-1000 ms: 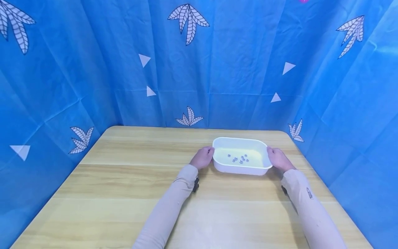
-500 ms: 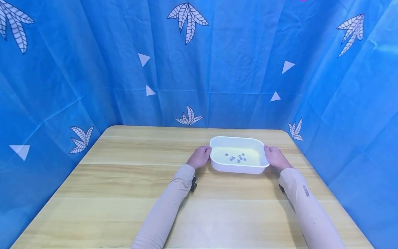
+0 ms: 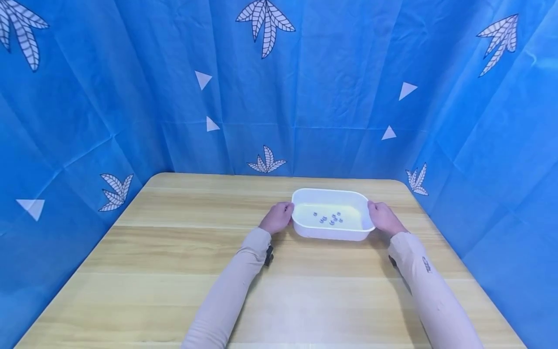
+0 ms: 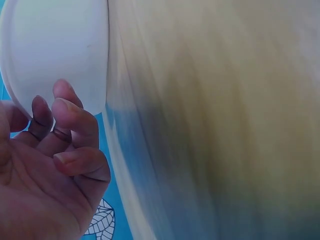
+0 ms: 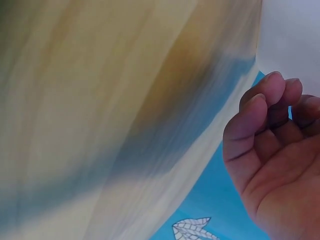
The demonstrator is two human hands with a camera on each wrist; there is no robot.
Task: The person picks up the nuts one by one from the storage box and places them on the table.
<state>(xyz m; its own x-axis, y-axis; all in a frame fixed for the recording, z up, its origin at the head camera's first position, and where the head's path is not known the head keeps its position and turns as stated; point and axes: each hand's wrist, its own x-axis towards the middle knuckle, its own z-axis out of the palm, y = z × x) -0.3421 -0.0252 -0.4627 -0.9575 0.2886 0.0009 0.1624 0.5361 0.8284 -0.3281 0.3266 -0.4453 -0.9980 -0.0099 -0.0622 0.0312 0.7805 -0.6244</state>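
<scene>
A white plastic basin (image 3: 329,233) with rounded corners is held at its two short ends, toward the back right of the table. My left hand (image 3: 277,218) grips its left end and my right hand (image 3: 385,218) its right end. On the basin's floor lie several small greyish round pieces (image 3: 332,223), too small to make out. The left wrist view shows the fingers (image 4: 75,117) curled at the basin's outer wall (image 4: 65,45), thumb at the rim. In the right wrist view, curled fingers (image 5: 245,125) meet the basin's white side (image 5: 295,40).
A light wood-grain table (image 3: 152,271) lies under both forearms. Blue curtains (image 3: 331,97) with white leaf and triangle prints hang behind it and along both sides. A dark strap piece (image 3: 269,256) shows at the left wrist.
Both hands and the basin have shifted slightly left, with the grip unchanged. The small pieces keep their arrangement inside. The head view has tilted a little downward.
</scene>
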